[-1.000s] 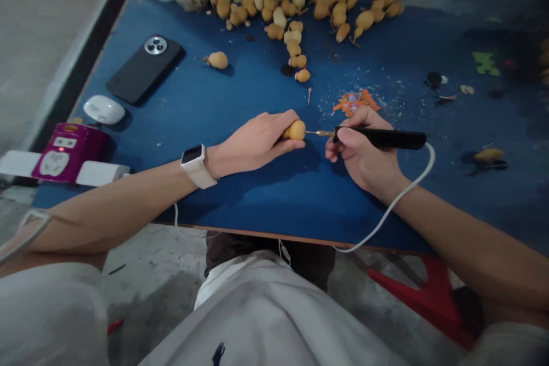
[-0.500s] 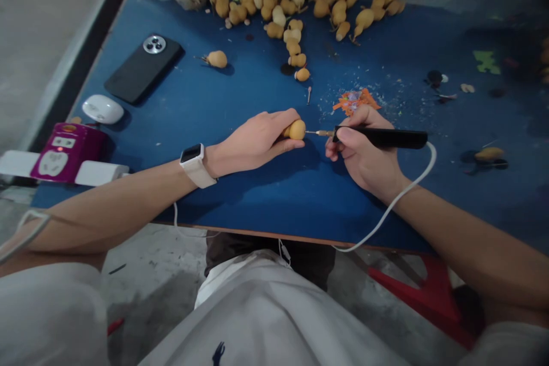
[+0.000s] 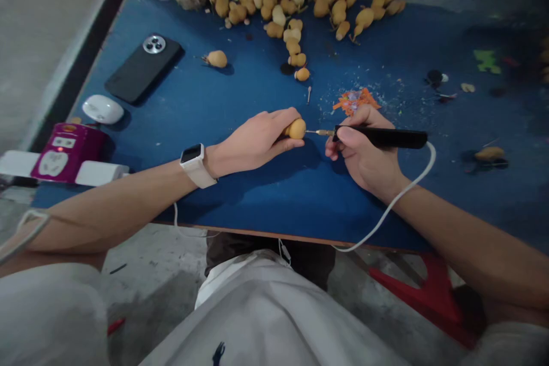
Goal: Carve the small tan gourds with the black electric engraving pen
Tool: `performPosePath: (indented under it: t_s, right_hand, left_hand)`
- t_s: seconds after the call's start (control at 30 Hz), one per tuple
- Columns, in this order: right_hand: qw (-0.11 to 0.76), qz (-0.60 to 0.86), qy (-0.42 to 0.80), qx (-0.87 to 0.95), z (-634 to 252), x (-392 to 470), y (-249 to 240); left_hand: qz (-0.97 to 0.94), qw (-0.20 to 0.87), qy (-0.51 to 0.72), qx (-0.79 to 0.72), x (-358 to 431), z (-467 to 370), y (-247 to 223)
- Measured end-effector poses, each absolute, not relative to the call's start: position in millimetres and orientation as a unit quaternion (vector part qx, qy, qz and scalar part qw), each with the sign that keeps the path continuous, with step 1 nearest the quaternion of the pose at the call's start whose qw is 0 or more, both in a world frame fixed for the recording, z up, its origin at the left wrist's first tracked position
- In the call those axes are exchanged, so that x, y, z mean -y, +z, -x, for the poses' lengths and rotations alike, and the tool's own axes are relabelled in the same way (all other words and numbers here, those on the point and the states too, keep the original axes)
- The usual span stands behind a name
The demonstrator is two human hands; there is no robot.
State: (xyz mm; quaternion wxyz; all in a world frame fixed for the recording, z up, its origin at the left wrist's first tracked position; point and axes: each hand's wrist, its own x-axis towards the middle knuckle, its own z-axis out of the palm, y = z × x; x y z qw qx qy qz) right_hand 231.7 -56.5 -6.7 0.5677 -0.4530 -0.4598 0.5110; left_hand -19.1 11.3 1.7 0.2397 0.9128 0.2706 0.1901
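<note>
My left hand (image 3: 257, 140), with a watch on the wrist, is closed around a small tan gourd (image 3: 297, 129), whose rounded end points right. In my right hand (image 3: 369, 151) is a black corded rotary tool (image 3: 398, 138), gripped like a pen. Its thin metal bit (image 3: 319, 132) reaches left to the gourd's rounded end and seems to touch it. Just beyond my right hand lies a heap of orange and pale scraps (image 3: 355, 100). A short pin-like bit (image 3: 309, 95) rests on the table above the gourd.
Many small gourds (image 3: 268, 3) line the back of the blue table (image 3: 240, 194). At left are a black phone (image 3: 143, 71), a white case (image 3: 103, 109) and a purple power adapter (image 3: 71, 151) with plugs. The tool's white cord (image 3: 398, 197) loops over the front edge.
</note>
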Motion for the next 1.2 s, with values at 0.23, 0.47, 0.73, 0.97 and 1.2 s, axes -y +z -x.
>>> performPosePath:
  t_s: [0.23, 0.47, 0.73, 0.97, 1.2]
  right_hand:
    - [0.56, 0.45, 0.51, 0.473, -233.8, 55.3, -10.2]
    - [0.56, 0.448, 0.498, 0.487, -236.5, 56.3, -14.0]
    - [0.555, 0.444, 0.479, 0.515, -240.0, 56.6, -17.8]
    - [0.555, 0.444, 0.485, 0.51, -238.8, 56.5, -16.3]
    - [0.56, 0.443, 0.485, 0.505, -238.6, 56.7, -17.0]
  left_hand:
    - [-0.916, 0.231, 0.185, -0.271, -11.1, 20.0, 1.2]
    - [-0.914, 0.233, 0.185, -0.277, -11.9, 18.6, 0.0]
    - [-0.913, 0.23, 0.181, -0.285, -12.0, 19.2, 0.7]
    - [-0.915, 0.226, 0.182, -0.281, -11.4, 18.9, 0.3]
    - [-0.914, 0.224, 0.183, -0.285, -11.1, 19.8, 0.0]
